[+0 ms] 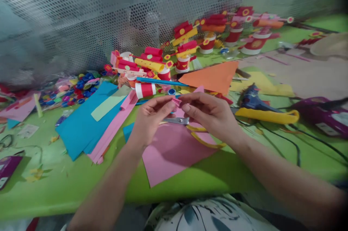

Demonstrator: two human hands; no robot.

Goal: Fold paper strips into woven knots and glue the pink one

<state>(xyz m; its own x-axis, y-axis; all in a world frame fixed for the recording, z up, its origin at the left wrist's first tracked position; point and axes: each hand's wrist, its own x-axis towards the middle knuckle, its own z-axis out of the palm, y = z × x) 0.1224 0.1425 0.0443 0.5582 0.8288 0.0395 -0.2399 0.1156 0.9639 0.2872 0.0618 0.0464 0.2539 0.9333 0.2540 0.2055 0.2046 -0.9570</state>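
Between the fingertips of both hands is a small folded strip of pink paper (176, 102). My left hand (152, 117) pinches its left end with thumb and forefinger. At its other end, my right hand (212, 115) closes thumb and fingers on the strip. Under the hands lies a pair of scissors (206, 143) with yellow handles, partly covered by my right hand. The scissors rest on a large pink sheet of paper (174, 158). Just beyond the fingers stands a small blue bottle cap (171, 92), and a red and white paper cup (145, 90) lies on its side.
Blue sheets (81, 122) and pink strips lie to the left, near a pile of coloured caps (81, 88). Several decorated cups (182, 63) line the back by a perforated metal panel (81, 24). A glue gun (255, 102) with a cord and an orange sheet (212, 76) are at right.
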